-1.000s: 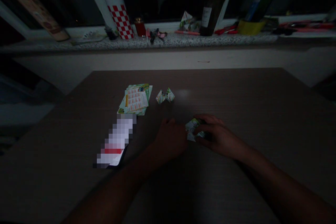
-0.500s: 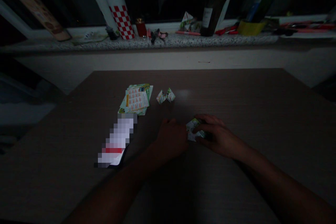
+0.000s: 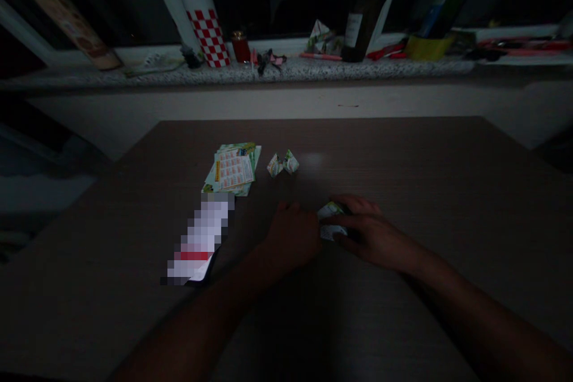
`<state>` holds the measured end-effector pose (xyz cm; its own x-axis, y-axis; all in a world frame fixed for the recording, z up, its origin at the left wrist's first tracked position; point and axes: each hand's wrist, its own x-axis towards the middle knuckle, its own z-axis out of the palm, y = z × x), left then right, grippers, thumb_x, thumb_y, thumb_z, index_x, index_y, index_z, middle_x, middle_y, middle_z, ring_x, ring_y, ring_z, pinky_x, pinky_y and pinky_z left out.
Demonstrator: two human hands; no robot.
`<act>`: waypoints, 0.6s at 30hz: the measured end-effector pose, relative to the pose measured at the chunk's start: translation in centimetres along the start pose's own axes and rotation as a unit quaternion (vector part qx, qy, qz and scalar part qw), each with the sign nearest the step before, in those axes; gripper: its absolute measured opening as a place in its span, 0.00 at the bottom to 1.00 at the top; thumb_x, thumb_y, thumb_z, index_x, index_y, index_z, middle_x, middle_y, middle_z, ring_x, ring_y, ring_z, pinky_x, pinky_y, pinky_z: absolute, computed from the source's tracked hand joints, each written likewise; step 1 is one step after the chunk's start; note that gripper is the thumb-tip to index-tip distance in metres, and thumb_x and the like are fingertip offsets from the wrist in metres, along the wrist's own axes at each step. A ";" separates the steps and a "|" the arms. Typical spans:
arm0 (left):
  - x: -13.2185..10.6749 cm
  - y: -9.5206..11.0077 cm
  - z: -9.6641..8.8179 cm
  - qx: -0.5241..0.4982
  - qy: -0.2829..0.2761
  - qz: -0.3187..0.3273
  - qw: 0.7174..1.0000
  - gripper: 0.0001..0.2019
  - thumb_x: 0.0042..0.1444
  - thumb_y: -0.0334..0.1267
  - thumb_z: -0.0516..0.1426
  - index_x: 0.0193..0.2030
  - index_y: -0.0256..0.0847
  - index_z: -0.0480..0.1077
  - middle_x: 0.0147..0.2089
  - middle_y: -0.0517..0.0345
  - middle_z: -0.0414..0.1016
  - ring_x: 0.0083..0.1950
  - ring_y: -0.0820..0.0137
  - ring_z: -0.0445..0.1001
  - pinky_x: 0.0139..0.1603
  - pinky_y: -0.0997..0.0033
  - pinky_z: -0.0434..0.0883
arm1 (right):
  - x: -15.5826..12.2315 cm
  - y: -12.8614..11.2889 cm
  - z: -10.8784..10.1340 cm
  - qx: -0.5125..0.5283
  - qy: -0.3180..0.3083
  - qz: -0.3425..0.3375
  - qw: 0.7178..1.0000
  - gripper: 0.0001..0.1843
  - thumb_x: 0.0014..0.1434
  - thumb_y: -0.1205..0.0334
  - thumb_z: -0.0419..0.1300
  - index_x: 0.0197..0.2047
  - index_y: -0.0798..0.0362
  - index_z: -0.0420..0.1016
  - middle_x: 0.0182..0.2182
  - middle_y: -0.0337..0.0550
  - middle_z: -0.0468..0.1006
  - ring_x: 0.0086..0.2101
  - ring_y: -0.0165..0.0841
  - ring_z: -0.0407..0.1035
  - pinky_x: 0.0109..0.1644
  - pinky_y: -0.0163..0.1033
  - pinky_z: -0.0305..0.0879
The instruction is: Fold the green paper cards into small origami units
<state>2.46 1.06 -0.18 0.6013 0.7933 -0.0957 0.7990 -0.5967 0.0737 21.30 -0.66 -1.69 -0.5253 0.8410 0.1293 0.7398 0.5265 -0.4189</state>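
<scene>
The scene is dim. My right hand is curled over a small folded piece of printed paper on the brown table, its fingers closed around the paper and pressing it down. My left hand rests as a loose fist just left of that paper, its knuckles touching the paper's edge. Farther back on the table lies another small folded paper piece, apart from both hands.
A stack of printed leaflets lies at the left middle, with a blurred flat object in front of it. Behind the table, a stone windowsill holds a red-checked bottle, a dark bottle, a small red jar and several odds and ends.
My right fingers have closed further over the folded paper, so less of it shows. My left hand has hardly moved.
</scene>
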 end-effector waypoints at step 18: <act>-0.2 -0.5 0.2 -0.014 0.017 -0.001 1.000 0.17 0.61 0.44 0.48 0.38 0.35 0.73 0.35 0.46 0.77 0.40 0.56 0.74 0.44 0.53 0.66 | 0.1 0.1 0.4 0.001 0.002 0.031 1.000 0.21 0.52 0.64 0.63 0.50 0.38 0.76 0.58 0.46 0.66 0.57 0.47 0.59 0.56 0.55 0.56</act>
<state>1.96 1.21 -0.37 0.5994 0.7980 -0.0619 0.7992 -0.5925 0.1009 21.09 -0.58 -2.08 -0.4768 0.8725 0.1069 0.7701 0.4732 -0.4278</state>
